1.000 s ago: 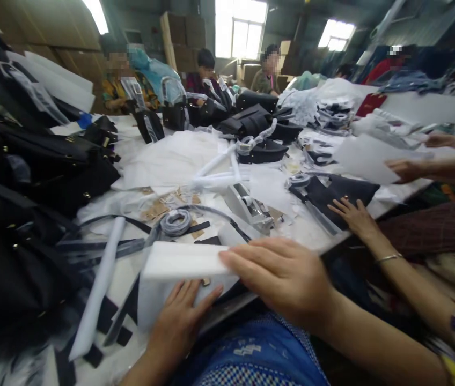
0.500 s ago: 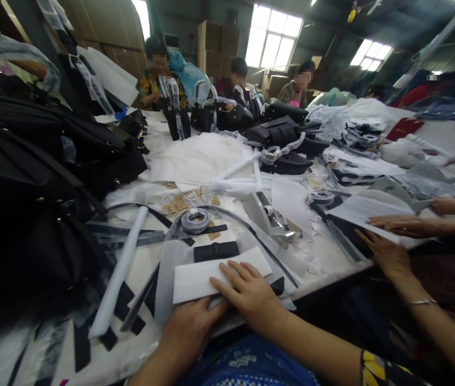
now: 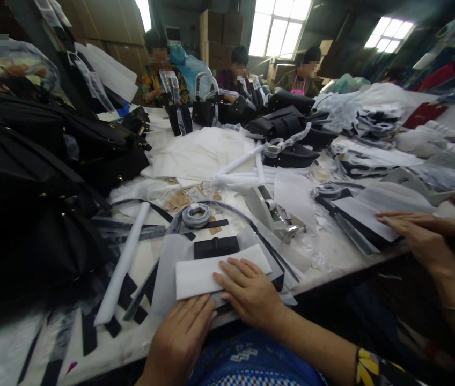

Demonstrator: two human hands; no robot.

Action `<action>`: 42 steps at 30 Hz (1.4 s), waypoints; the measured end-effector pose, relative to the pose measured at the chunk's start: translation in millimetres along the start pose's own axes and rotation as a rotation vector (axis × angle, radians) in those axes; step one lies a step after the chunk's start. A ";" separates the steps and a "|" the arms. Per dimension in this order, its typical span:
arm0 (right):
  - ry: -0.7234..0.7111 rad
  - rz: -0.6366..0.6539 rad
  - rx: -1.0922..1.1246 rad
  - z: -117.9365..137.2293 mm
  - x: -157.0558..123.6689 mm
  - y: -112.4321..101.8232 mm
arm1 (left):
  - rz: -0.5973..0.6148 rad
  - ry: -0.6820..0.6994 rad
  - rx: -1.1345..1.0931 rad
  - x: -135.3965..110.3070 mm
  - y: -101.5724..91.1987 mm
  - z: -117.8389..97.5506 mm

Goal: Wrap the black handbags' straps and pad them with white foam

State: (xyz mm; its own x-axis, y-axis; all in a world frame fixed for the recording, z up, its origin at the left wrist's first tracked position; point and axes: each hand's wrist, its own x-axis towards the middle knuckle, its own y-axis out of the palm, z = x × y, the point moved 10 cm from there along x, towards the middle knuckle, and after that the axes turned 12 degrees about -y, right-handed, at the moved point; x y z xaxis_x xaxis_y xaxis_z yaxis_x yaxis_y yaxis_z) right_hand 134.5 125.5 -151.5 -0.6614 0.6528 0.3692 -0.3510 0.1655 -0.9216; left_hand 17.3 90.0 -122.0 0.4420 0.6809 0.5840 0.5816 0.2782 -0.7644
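A white folded foam sheet (image 3: 197, 276) lies on a black bag (image 3: 278, 276) wrapped partly in translucent sheeting (image 3: 167, 273), at the table's near edge. Across the foam's right half my right hand (image 3: 254, 295) rests flat, its fingers stretched out. My left hand (image 3: 185, 335) is at the foam's near left edge, fingers extended and close together, thumb hidden. Just beyond the foam shows a black strap piece (image 3: 216, 246) with a band around its middle. Neither hand visibly grips anything.
A tape dispenser (image 3: 268, 212) and a coil of wrapped strap (image 3: 195, 215) stand beyond the bag. Black bags (image 3: 30, 187) pile up on the left, near a white foam tube (image 3: 125, 262). At right, a co-worker's hands (image 3: 424, 236) press another white sheet (image 3: 366, 214).
My left hand has shifted slightly left and down, its fingers now straighter along the foam's near edge. My right hand stays flat on the foam. The co-worker's hands have moved right.
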 end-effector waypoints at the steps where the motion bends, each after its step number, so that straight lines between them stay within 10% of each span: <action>1: 0.002 -0.007 0.000 -0.6 0.4 1.5 | -0.027 -0.002 -0.018 4.5 -8.7 -3.8; 12: 0.043 -0.347 0.444 8.1 -29.6 -53.7 | 0.290 -0.020 0.074 10.3 72.0 8.9; 18: 0.905 -0.217 1.012 -23.8 -121.0 9.8 | 0.268 0.049 0.234 5.4 72.5 2.3; 22: 1.142 -0.358 1.468 -19.5 -133.4 33.0 | 0.230 0.091 0.289 6.9 73.2 0.2; 32: 0.960 -0.516 1.595 -11.6 -87.9 39.9 | 0.116 0.086 0.435 6.2 68.9 6.1; 37: 0.659 0.186 1.361 -22.4 -51.9 -3.8 | 0.035 0.098 0.472 0.0 78.6 16.6; 39: 0.560 0.423 1.229 -49.3 -30.9 -30.4 | 0.019 0.100 0.453 -2.6 81.5 18.7; 42: 0.540 0.178 0.702 -160.4 31.6 -84.9 | 0.015 0.095 0.446 -4.9 86.0 20.7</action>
State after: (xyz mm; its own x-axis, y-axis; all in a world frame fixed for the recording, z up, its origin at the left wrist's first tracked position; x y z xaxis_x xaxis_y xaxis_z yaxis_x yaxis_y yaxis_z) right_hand 249.7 250.7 -80.7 -0.4061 0.9129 -0.0416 -0.7139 -0.3453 -0.6092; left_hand 51.0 124.6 -196.2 0.5208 0.6282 0.5781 0.2325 0.5473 -0.8040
